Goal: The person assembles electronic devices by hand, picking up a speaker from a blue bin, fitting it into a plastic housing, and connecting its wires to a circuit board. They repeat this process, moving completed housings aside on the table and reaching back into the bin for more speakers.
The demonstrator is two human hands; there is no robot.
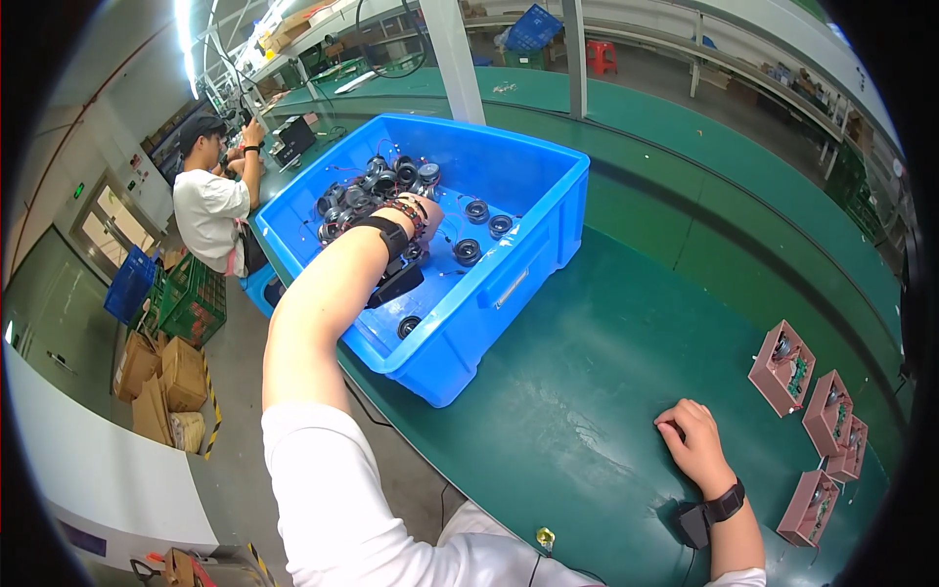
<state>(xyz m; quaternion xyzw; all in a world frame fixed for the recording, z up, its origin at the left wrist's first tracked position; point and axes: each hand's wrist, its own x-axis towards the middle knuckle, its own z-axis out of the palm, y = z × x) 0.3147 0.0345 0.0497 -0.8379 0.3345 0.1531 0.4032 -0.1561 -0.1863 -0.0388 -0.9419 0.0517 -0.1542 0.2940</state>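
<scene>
Small black round speaker parts (377,191) lie heaped with red wires at the far left of the blue plastic bin (509,284) on the green bench (587,411). Left hand (423,210) reaches deep into the heap; fingers hidden, so cannot tell whether it grips one. Step looks like picking; next move calls for lifting one part free of tangled wires. Right hand (693,440) rests loosely curled, holding nothing, near right. Pink housings (782,367) wait further right. Another person (210,201) works far left.

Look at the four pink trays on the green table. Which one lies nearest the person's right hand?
The pink tray farthest up the row, first of four: it lies closest to the right hand; the other three sit further right and lower.
</scene>
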